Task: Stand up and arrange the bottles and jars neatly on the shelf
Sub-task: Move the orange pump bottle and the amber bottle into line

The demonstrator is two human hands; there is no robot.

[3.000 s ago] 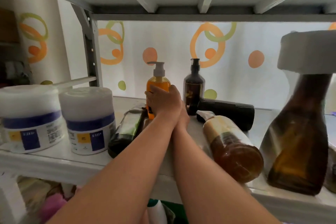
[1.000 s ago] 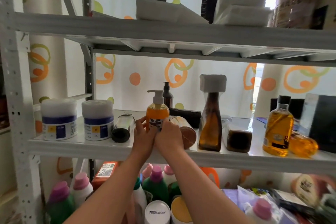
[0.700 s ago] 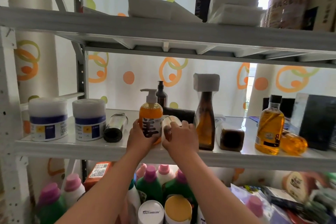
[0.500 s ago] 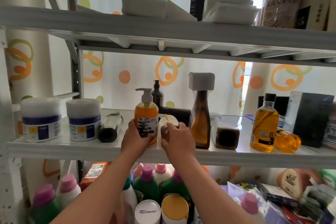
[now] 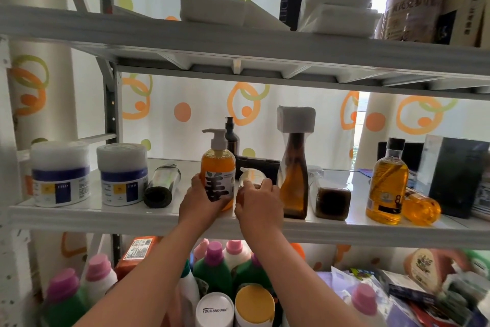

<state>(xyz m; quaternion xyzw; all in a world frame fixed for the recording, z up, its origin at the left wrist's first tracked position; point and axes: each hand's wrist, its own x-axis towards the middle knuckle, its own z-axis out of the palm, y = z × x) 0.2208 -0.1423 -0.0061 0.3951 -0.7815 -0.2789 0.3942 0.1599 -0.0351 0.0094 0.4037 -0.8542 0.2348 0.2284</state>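
Item: orange pump bottle. Status: upright at the front edge of the middle shelf. Your left hand was wrapped around its lower body. Three seconds before, you held this bottle deep at the back of the shelf; by this entry you had drawn it forward and turned it so the large dark character on its label faced you. Judgement: this one was as good as placed.

Item: amber bottle in clear wrap. Status: being tipped up. A second earlier it lay on its side just right of your hands; here your right hand was clasped round its lower part, its pale capped end pointing up, just beside the pump bottle. Whether its base sat flat on the shelf could not be told, since your hand covered it. Judgement: the standing-up step was under way for this one.

Appearance, pump bottle: rounded orange translucent body, white pump head, pale label with black mark.

Remaining stock, by position from your hands:
- Left of the left hand: a dark bottle lying on its side; beyond it two white jars, upright.
- Behind your hands: a black bottle lying down.
- Right of the right hand: a tall brown bottle, upright; a squat brown bottle that looked toppled; farther right a small orange bottle on its side.

Judgement: four items were left to stand.
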